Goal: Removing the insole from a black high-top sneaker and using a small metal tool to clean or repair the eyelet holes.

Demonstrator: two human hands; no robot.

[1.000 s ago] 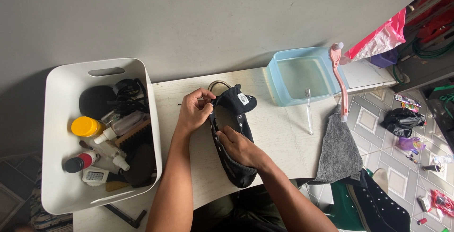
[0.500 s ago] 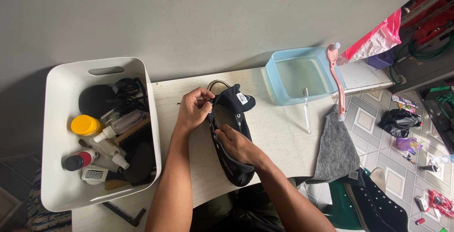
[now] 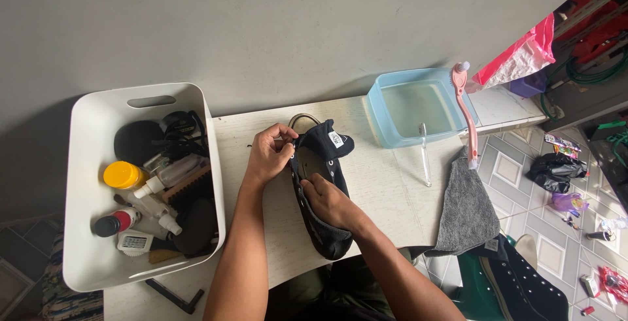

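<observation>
Both hands are working the black canvas shoe, lying lengthwise toward the person: left hand pinching its tongue edge, right hand pressing flat inside.

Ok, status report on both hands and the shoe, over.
Left hand pinching black shoe at its collar. Right hand pressed on its opening. Shoe lying on white table. Nothing in the way.

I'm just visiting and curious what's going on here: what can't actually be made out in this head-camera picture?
- Inside of the black shoe: the right hand covers the opening.
- Left hand fingertips: curled at the shoe's edge; what they pinch is too small to tell.
- White bin contents: piled, overlapping, partly dark.
- Second shoe: cut off by the bottom edge.
</observation>
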